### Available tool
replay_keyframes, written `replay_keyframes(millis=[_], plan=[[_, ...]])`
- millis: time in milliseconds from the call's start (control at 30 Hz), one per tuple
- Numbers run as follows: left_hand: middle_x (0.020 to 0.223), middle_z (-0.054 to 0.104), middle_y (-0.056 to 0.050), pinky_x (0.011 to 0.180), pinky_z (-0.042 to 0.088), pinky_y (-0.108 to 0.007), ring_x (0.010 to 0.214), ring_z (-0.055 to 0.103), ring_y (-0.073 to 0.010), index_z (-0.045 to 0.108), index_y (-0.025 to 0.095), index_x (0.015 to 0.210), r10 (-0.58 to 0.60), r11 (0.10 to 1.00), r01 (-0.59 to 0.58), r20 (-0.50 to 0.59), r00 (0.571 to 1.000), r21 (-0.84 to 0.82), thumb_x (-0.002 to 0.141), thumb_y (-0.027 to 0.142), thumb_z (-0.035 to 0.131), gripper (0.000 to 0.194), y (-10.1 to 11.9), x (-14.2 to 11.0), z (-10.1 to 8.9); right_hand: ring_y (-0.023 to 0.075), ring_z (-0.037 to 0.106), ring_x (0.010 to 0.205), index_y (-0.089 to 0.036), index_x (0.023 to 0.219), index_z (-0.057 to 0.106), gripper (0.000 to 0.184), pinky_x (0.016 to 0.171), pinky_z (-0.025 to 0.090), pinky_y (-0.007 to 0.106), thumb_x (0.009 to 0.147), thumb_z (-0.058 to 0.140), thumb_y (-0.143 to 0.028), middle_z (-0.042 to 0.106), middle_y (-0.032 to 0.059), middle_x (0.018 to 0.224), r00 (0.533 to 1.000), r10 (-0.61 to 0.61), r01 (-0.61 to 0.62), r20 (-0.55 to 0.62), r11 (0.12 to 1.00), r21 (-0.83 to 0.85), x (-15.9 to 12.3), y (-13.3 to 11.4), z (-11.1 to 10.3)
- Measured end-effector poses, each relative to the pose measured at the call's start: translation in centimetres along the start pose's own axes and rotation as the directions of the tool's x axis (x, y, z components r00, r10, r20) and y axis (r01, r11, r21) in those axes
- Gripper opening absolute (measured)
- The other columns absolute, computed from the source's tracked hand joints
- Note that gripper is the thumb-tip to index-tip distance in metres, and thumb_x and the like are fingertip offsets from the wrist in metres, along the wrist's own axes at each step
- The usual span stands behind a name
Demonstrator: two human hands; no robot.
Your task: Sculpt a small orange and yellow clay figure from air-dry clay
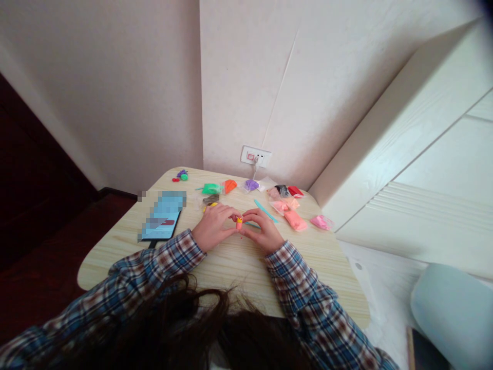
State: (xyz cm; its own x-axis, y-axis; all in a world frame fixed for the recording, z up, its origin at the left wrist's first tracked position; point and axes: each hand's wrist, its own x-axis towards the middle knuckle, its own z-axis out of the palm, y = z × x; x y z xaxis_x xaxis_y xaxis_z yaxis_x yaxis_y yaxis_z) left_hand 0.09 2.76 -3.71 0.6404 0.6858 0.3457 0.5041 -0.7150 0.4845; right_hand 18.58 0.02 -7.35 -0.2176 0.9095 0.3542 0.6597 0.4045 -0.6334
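Between the fingertips of both hands a small clay figure (239, 223) stands upright, yellow at the top and pink-orange below, with tiny red spots on the yellow part. My left hand (216, 225) pinches it from the left, thumb low and fingers above. From the right, my right hand (265, 229) closes on it in the same way. Part of a light-blue modelling tool (252, 224) shows behind the right fingers. Another light-blue tool (265, 210) lies just beyond that hand. Something yellow (210, 206) is partly covered behind my left hand.
A tablet (164, 216) with a cable lies at the left. Along the back are bags of green (211, 189), orange (230, 186) and purple clay (251, 185); black, red and pink bags lie rightward. Small clay pieces (182, 176) sit at the far left corner, near the wall socket (256, 156).
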Motion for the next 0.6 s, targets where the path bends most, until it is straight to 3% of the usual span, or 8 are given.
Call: replay_keyframes(millis=[167, 300, 433, 600], plan=[[0.094, 0.066, -0.002, 0.085, 0.035, -0.037, 0.095, 0.056, -0.0211, 0.063, 0.020, 0.095, -0.046, 0.999, 0.045, 0.021, 0.999, 0.027, 0.073, 0.025, 0.068, 0.023, 0.1, 0.0, 0.0, 0.0216, 0.053, 0.101, -0.023, 0.091, 0.065, 0.019, 0.088, 0.039, 0.041, 0.073, 0.066, -0.031, 0.057, 0.0060, 0.105, 0.999, 0.021, -0.020, 0.025, 0.998, -0.056, 0.0, -0.3, -0.3], [0.095, 0.067, -0.002, 0.087, 0.034, -0.038, 0.098, 0.056, -0.0222, 0.063, 0.020, 0.093, -0.084, 0.995, 0.081, 0.035, 0.996, 0.061, 0.074, 0.025, 0.066, 0.020, 0.0, 0.0, 0.1, 0.0226, 0.050, 0.105, -0.023, 0.078, 0.068, 0.008, 0.090, 0.032, 0.044, 0.070, 0.070, -0.025, 0.057, 0.0048, 0.107, 0.992, 0.083, -0.070, 0.091, 0.988, -0.139, -0.2, -0.8, -0.7], [0.099, 0.067, -0.002, 0.088, 0.033, -0.039, 0.100, 0.055, -0.0223, 0.063, 0.020, 0.093, -0.072, 0.995, 0.068, 0.045, 0.996, 0.072, 0.075, 0.024, 0.064, 0.018, -0.3, -0.1, 0.2, 0.0230, 0.048, 0.105, -0.022, 0.073, 0.067, 0.006, 0.089, 0.027, 0.045, 0.069, 0.071, -0.023, 0.057, 0.0041, 0.109, 0.976, 0.122, -0.090, 0.179, 0.980, -0.178, -0.3, -1.5, -0.8], [0.099, 0.066, -0.002, 0.088, 0.034, -0.039, 0.099, 0.055, -0.0222, 0.063, 0.020, 0.094, -0.050, 0.996, 0.047, 0.031, 0.998, 0.070, 0.075, 0.024, 0.063, 0.019, -0.4, -0.1, 0.3, 0.0232, 0.047, 0.105, -0.020, 0.070, 0.066, 0.005, 0.086, 0.027, 0.044, 0.070, 0.070, -0.022, 0.057, 0.0042, 0.107, 0.970, 0.148, -0.106, 0.193, 0.971, -0.214, -0.1, -1.8, -0.6]])
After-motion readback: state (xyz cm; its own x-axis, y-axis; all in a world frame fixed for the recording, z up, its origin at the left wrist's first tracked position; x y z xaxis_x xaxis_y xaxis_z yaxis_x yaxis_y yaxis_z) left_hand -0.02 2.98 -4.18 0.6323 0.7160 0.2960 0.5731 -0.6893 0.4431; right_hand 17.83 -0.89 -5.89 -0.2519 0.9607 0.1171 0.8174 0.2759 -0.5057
